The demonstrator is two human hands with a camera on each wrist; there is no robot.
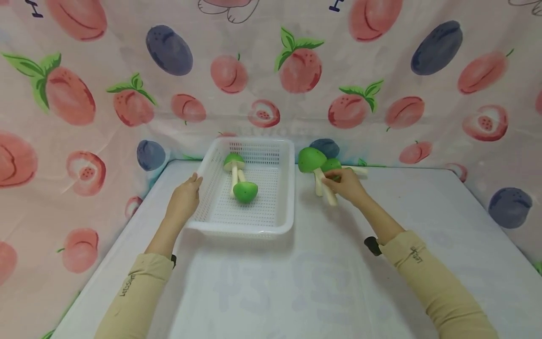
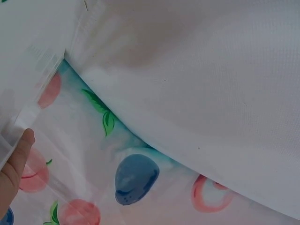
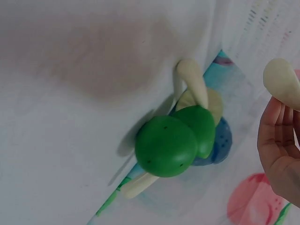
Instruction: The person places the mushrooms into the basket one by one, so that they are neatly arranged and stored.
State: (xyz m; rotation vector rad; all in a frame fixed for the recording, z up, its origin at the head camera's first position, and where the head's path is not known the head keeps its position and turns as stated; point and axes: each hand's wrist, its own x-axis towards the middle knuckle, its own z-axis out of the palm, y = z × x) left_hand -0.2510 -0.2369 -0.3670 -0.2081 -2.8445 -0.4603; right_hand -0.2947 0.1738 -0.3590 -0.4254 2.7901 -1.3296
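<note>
My right hand [image 1: 345, 184] pinches the pale stem of a toy mushroom [image 1: 312, 159] whose rounded green cap points up, just right of the basket. In the right wrist view only the pale stem end [image 3: 280, 82] shows above my fingers. Behind it lie more green-capped mushrooms [image 3: 166, 146], caps together and stems pointing different ways. At the white plastic basket's [image 1: 245, 230] left rim, my left hand [image 1: 184, 200] rests with its visible fingers fairly straight. The left wrist view shows one finger [image 2: 18, 157] against the basket side. Two mushrooms [image 1: 245, 192] lie inside the basket.
A white-covered table [image 1: 271, 292] carries the basket near its back edge. Directly behind hangs a pink cloth [image 1: 262, 61] printed with peaches and dark plums. It also lines the table's left side.
</note>
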